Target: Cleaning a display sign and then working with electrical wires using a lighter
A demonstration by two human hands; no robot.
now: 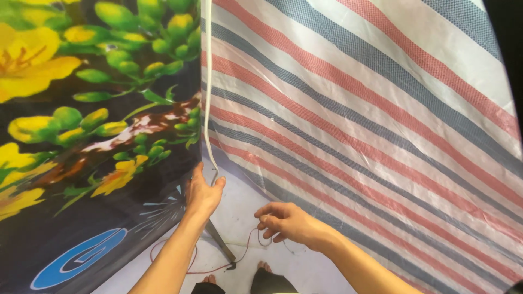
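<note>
My left hand (202,191) reaches up and holds the lower end of a white cable (207,98) that hangs down along the edge of a flower-printed banner (92,109). My right hand (286,221) is lower and to the right, its fingers pinched on a thin red wire (246,246). The red wire trails down in loops onto the pale floor (239,218) near my feet (264,267). A dark metal rod (220,245) slants down below my left wrist.
A striped tarpaulin (370,120) in red, blue-grey and white fills the right side and slopes down to the floor. The banner with yellow flowers and green buds forms the left wall. The two meet at a narrow corner ahead.
</note>
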